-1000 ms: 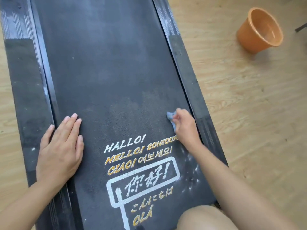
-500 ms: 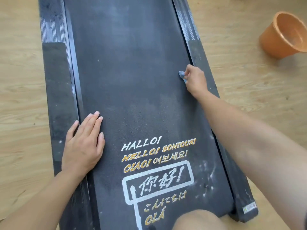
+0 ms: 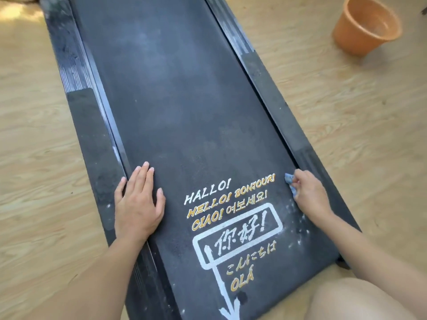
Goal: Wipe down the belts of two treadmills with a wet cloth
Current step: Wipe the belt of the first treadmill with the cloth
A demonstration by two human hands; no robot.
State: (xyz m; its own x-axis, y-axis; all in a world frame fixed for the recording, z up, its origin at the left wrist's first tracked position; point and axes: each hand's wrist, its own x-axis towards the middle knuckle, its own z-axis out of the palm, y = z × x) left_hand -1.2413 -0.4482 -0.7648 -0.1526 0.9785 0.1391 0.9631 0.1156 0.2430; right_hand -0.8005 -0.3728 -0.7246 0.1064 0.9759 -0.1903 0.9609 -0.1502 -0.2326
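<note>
A person is crouching at the near end of a treadmill on a wooden floor, looking down at its dark belt (image 3: 184, 107). Their left hand (image 3: 138, 204) is lying flat with the fingers straight, pressing on the belt's left edge just beside the side rail (image 3: 92, 139). Their right hand (image 3: 309, 195) is gripping a small bunched blue cloth (image 3: 289, 180), fingers curled round it, and holding it against the belt's right edge, just beside the printed greetings (image 3: 228, 202). White specks (image 3: 298, 229) are dotting the belt near that wrist, and a pale dusty haze is showing farther up. An orange bucket (image 3: 367, 26) is sitting on the floor, well apart to the right. For a good wipe, opening the cloth wider, overlapping the strokes across the belt, bracing with the flat hand and rinsing often would likely be helping.
</note>
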